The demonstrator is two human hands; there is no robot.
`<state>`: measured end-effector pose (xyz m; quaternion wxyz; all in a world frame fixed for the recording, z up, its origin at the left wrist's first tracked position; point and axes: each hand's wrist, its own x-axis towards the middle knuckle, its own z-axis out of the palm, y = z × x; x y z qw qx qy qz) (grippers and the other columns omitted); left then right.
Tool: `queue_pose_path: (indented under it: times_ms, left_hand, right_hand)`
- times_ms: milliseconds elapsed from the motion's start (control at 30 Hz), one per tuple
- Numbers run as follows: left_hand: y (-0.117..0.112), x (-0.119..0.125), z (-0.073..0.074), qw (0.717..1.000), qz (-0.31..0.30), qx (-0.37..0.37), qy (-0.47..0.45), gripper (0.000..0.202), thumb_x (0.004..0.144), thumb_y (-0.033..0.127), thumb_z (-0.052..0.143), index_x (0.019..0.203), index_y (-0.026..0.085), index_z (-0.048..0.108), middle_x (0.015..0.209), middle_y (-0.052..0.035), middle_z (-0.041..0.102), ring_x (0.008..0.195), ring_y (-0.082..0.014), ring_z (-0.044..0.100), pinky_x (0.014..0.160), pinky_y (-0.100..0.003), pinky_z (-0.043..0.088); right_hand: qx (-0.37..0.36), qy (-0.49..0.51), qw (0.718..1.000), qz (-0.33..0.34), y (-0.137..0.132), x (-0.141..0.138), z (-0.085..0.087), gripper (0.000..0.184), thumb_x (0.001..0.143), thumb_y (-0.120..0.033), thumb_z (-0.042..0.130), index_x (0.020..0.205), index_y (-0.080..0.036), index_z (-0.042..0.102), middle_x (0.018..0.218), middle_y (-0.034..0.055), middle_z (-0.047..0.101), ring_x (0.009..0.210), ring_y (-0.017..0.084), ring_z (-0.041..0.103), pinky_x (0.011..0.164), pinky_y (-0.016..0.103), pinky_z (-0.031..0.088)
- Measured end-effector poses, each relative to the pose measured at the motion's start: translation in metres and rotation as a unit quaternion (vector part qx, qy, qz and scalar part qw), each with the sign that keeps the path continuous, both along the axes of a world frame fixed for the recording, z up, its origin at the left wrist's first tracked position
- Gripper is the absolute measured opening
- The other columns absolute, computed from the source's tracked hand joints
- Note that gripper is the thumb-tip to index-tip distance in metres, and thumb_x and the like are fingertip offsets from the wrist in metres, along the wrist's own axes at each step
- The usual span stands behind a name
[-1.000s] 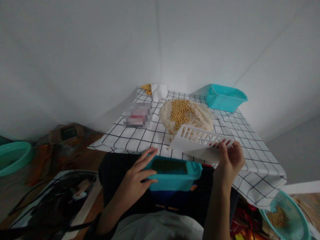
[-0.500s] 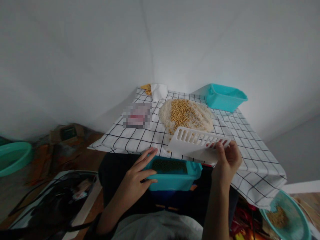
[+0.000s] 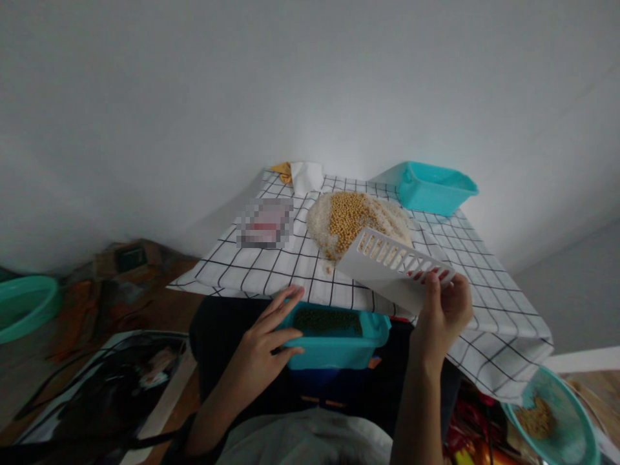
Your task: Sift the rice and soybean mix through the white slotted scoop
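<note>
My right hand [image 3: 444, 313] pinches the right end of a white slotted plastic panel [image 3: 372, 274], which is held tilted above the near part of the table. Behind it lies a heap of yellow beans [image 3: 346, 216] that look like soybeans, with pale rice-like grains [image 3: 317, 221] around them; the panel hides the heap's near right side. A teal bin [image 3: 334, 352] with dark green small grains [image 3: 329, 321] inside rests at my lap by the table edge. At its left end lies my left hand [image 3: 266, 345], fingers spread and touching the rim.
The table has a white checked cloth [image 3: 242, 274]. On it stand another teal bin [image 3: 436, 190] at back right, a white cloth [image 3: 307, 177] and a blurred-out flat item [image 3: 265, 223]. A teal basin [image 3: 574, 413] is low at right, another basin [image 3: 29, 297] at far left.
The panel has risen slightly and shifted right with my right hand, its left end tilting further up. My left hand stays on the bin.
</note>
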<state>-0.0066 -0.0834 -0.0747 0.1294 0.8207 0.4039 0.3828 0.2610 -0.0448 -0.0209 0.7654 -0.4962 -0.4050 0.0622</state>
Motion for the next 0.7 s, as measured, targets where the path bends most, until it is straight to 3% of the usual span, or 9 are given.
queue_pose_path:
  times_ms: [700]
  left_hand:
    - [0.001, 0.001, 0.0, 1.0, 0.006, 0.007, 0.005, 0.016, 0.085, 0.007, 0.067, 0.074, 0.018, 0.07, 0.153, -0.011, 0.048, 0.144, -0.0314, 0.041, 0.116, -0.049, 0.044]
  right_hand:
    - [0.015, 0.005, 0.999, 0.049, 0.001, -0.01, -0.001, 0.017, 0.085, -0.033, 0.066, 0.077, -0.02, 0.058, 0.077, -0.0023, 0.061, 0.069, 0.013, 0.063, 0.073, 0.032, 0.054]
